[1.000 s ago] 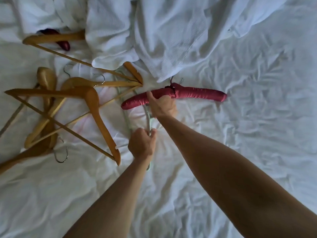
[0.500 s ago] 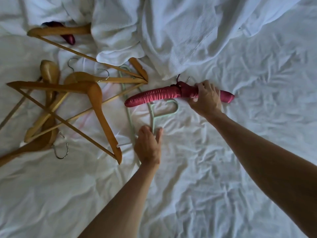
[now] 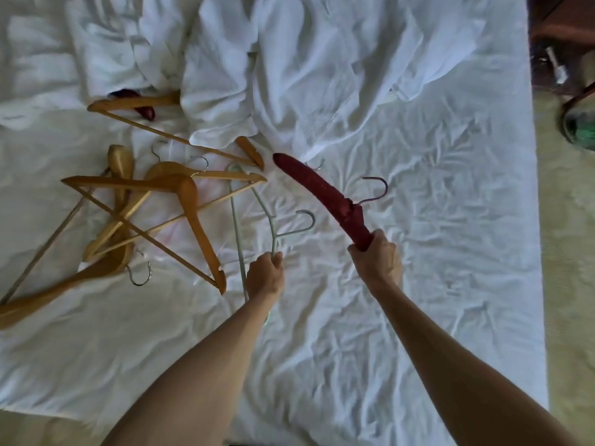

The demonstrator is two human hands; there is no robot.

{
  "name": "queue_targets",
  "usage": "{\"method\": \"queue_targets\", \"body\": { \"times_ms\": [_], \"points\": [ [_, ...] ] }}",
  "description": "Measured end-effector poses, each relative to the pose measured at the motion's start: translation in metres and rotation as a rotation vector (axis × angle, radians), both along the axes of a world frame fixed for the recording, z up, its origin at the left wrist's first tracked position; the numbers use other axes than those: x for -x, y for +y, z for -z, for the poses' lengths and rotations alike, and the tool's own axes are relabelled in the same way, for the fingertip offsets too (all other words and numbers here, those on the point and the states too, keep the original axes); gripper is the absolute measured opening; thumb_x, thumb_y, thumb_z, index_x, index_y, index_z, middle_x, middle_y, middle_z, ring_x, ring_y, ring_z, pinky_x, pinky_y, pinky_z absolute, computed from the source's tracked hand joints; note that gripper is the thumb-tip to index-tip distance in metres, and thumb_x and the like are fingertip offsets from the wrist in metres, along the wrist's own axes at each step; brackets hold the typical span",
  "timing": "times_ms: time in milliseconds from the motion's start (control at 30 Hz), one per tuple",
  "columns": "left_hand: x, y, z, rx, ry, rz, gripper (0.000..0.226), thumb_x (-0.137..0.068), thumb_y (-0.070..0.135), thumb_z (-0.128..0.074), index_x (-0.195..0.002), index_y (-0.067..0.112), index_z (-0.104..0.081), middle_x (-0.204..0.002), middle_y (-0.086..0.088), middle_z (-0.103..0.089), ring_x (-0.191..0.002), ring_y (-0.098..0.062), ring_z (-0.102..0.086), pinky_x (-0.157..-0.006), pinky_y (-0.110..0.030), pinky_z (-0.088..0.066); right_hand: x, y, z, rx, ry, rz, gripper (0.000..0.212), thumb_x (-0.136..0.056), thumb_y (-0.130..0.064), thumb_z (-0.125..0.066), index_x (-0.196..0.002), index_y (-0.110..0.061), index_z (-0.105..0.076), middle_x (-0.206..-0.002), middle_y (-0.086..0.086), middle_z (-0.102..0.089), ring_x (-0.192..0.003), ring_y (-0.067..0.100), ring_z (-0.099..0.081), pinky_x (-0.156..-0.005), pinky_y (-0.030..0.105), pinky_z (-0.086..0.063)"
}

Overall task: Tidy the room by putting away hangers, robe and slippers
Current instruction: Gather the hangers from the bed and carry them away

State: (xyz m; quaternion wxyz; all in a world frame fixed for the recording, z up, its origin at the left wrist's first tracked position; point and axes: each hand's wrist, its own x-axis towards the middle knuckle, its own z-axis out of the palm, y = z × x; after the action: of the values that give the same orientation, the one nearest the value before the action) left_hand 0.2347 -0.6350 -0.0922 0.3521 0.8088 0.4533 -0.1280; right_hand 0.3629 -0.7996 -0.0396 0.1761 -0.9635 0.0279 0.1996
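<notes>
My right hand (image 3: 376,255) grips one end of a dark red padded hanger (image 3: 318,191), which slants up and left above the sheet with its hook pointing right. My left hand (image 3: 264,274) is closed on the neck of a pale green wire hanger (image 3: 240,220) that lies on the bed. A heap of wooden hangers (image 3: 154,207) sprawls to the left. A white waffle robe (image 3: 289,69) is bunched at the top. A second dark red hanger (image 3: 146,111) peeks out from under the robe at upper left.
The bed (image 3: 450,252) is covered with a rumpled white sheet. Its right edge drops to a pale carpet (image 3: 570,252). Dark wooden furniture and a green object (image 3: 579,127) stand at the far right.
My right hand slid to the red hanger's right end and lifted it, swinging it from lying crosswise to a steep slant. My left hand stayed on the green hanger.
</notes>
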Motion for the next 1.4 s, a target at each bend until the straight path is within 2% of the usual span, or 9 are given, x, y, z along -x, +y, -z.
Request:
{"method": "queue_targets", "body": {
  "times_ms": [200,333,500,567,667,867,1000,1133,1400],
  "points": [
    [0.007,-0.006,0.030,-0.123,0.061,-0.013,0.034,-0.102,0.040,-0.047,-0.104,0.009,-0.062,-0.104,-0.016,-0.069,-0.102,-0.039,-0.064,-0.079,-0.043,-0.048,0.024,-0.026,0.058,-0.198,0.194,0.104,0.032,-0.084,-0.030,-0.071,-0.107,-0.009,-0.060,-0.086,0.006,-0.065,-0.078,0.028,-0.063,-0.065,0.034,-0.049],
    [0.010,-0.024,0.054,-0.298,-0.126,-0.023,0.032,-0.103,0.032,-0.052,-0.097,0.003,-0.063,-0.091,-0.022,-0.069,-0.090,-0.043,-0.064,-0.074,-0.046,-0.046,0.018,-0.030,0.083,-0.307,0.221,0.115,0.026,-0.079,-0.034,-0.073,-0.088,-0.011,-0.065,-0.075,0.004,-0.066,-0.068,0.022,-0.062,-0.059,0.031,-0.048],
    [0.012,-0.053,0.045,-0.112,-0.183,-0.018,0.034,-0.104,0.031,-0.049,-0.097,0.002,-0.063,-0.087,-0.024,-0.069,-0.088,-0.044,-0.065,-0.075,-0.047,-0.047,0.019,-0.057,0.076,-0.609,0.555,0.275,0.034,-0.077,-0.036,-0.080,-0.088,-0.005,-0.070,-0.082,0.010,-0.071,-0.075,0.025,-0.068,-0.075,0.037,-0.057],
    [0.009,-0.058,0.040,-0.082,-0.148,-0.045,0.034,-0.104,0.032,-0.050,-0.097,0.003,-0.065,-0.088,-0.024,-0.070,-0.090,-0.043,-0.066,-0.078,-0.045,-0.047,0.026,-0.062,0.079,-0.623,0.669,0.267,0.054,-0.065,-0.045,-0.084,-0.096,-0.002,-0.074,-0.096,0.014,-0.075,-0.090,0.029,-0.070,-0.086,0.041,-0.056],
    [0.002,-0.062,0.040,-0.115,-0.103,-0.066,0.036,-0.103,0.034,-0.050,-0.091,0.004,-0.064,-0.084,-0.020,-0.069,-0.084,-0.040,-0.066,-0.068,-0.038,-0.042,0.031,-0.056,0.085,-0.592,0.689,0.157,0.038,-0.075,-0.039,-0.082,-0.091,-0.005,-0.076,-0.084,0.009,-0.073,-0.079,0.020,-0.066,-0.073,0.030,-0.052],
    [-0.004,-0.072,0.048,-0.207,-0.143,-0.126,0.039,-0.104,0.032,-0.048,-0.079,0.005,-0.060,-0.072,-0.015,-0.065,-0.066,-0.032,-0.059,-0.063,-0.037,-0.039,0.025,-0.048,0.095,-0.627,0.664,0.114,0.029,-0.080,-0.024,-0.077,-0.089,0.002,-0.072,-0.081,0.016,-0.076,-0.077,0.029,-0.074,-0.078,0.043,-0.061],
    [-0.003,-0.082,0.027,0.091,-0.189,-0.153,0.039,-0.102,0.028,-0.048,-0.067,0.011,-0.050,-0.057,0.001,-0.049,-0.056,-0.025,-0.053,-0.055,-0.031,-0.034,0.044,-0.055,0.065,-0.724,0.514,0.183,0.014,-0.087,-0.011,-0.069,-0.089,0.002,-0.068,-0.071,0.016,-0.073,-0.059,0.026,-0.068,-0.061,0.036,-0.058],
    [0.000,-0.096,-0.033,0.332,-0.262,-0.225,0.043,-0.103,0.030,-0.048,-0.063,0.017,-0.056,-0.054,0.007,-0.052,-0.044,-0.002,-0.045,-0.046,-0.019,-0.034,0.063,-0.070,0.006,-0.699,0.365,0.163,0.027,-0.089,-0.026,-0.071,-0.082,0.001,-0.066,-0.062,0.007,-0.063,-0.054,0.017,-0.058,-0.057,0.035,-0.052],
    [0.030,-0.100,-0.175,0.485,-0.405,-0.422,0.042,-0.102,0.028,-0.056,-0.062,0.014,-0.060,-0.053,0.009,-0.055,-0.047,-0.001,-0.048,-0.050,-0.018,-0.036,0.083,-0.077,-0.137,-0.753,0.605,0.100,0.032,-0.093,-0.040,-0.065,-0.089,-0.013,-0.080,-0.080,0.008,-0.073,-0.069,0.014,-0.063,-0.065,0.024,-0.051]
  ]
}}
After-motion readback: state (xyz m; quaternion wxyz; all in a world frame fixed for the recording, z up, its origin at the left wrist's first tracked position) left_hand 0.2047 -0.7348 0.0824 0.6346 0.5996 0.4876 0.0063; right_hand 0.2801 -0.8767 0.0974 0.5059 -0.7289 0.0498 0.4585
